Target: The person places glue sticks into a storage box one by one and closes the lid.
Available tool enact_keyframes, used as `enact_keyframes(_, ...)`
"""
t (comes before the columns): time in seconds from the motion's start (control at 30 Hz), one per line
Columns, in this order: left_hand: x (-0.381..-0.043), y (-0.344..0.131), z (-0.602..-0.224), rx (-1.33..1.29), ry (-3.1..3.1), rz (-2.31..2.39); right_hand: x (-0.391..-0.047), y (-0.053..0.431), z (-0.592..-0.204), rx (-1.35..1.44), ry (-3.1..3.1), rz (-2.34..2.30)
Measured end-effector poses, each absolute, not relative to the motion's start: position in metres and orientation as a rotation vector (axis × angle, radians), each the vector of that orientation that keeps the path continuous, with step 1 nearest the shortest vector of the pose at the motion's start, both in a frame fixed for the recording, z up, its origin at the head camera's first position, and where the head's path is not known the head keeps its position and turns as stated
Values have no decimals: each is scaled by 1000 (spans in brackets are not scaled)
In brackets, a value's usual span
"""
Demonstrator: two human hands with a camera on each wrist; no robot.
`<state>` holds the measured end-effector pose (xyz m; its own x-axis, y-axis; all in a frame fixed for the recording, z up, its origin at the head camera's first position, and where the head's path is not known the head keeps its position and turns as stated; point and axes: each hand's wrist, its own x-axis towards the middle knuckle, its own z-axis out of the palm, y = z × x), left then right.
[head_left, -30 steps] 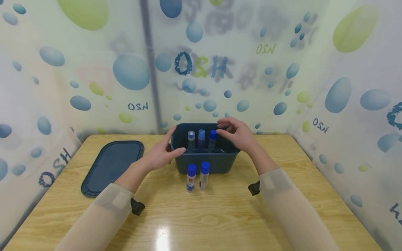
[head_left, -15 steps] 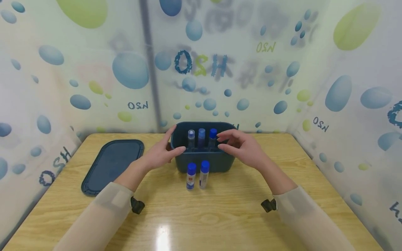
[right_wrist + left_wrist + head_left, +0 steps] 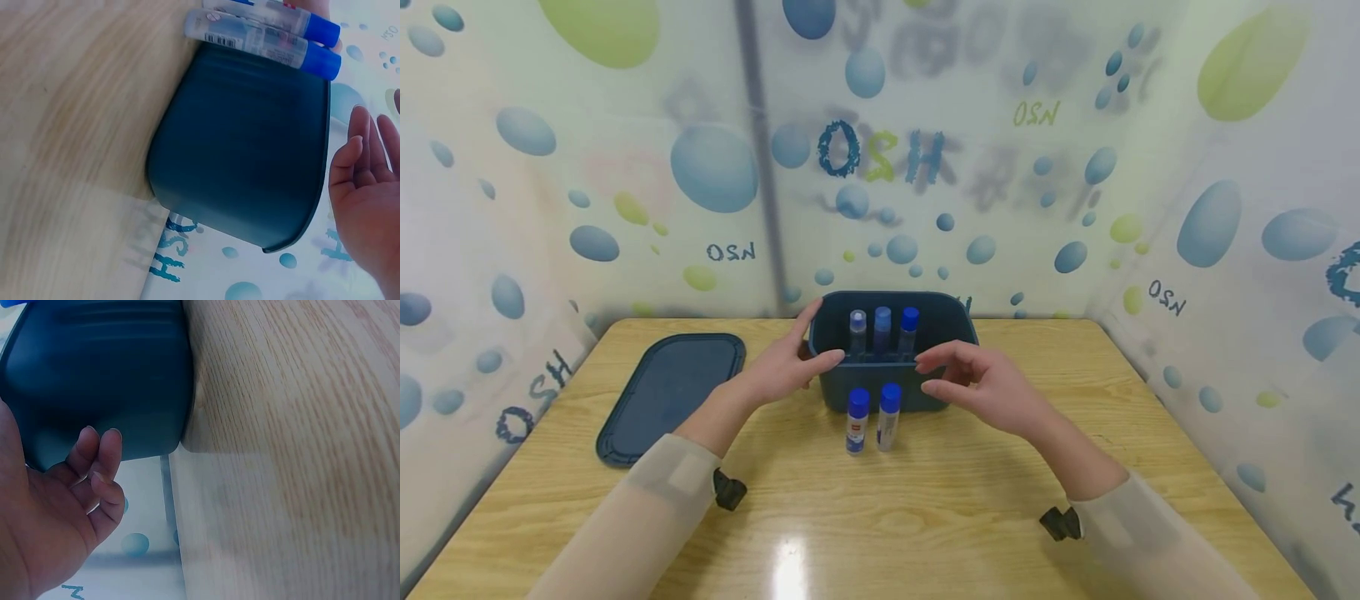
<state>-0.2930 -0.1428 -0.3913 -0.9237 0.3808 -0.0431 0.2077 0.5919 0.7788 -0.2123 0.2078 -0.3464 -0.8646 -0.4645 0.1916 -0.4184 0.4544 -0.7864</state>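
A dark blue plastic bin [image 3: 887,387] stands near the table's back edge. My left hand [image 3: 778,367] rests at its left end, thumb along the front rim and index finger along the side. In the left wrist view, the other fingers [image 3: 107,453] are loosely bent by the wall. My right hand [image 3: 981,379] hovers at the bin's front right corner, fingers loosely bent and holding nothing. Upright inside the bin are three tubes: a clear-capped one [image 3: 857,323], one with a translucent blue cap [image 3: 882,321] and a blue-capped one [image 3: 909,321]. Two blue-capped glue sticks [image 3: 857,421] [image 3: 888,418] stand before it.
A dark blue lid [image 3: 673,396] lies flat on the wooden table [image 3: 880,533], left of the bin. A patterned curtain [image 3: 1030,167] hangs close behind the table and along both sides.
My right hand has come away from the blue-capped tube inside the bin, moving down and toward me past the rim. My left hand, the bin and the glue sticks have stayed put.
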Motion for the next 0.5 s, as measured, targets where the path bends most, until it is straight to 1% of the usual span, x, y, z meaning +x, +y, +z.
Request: enact_keyframes(0.5, -293, -143, -391, 481, 2625, 1237, -208, 192, -366, -777, 2476, -1390)
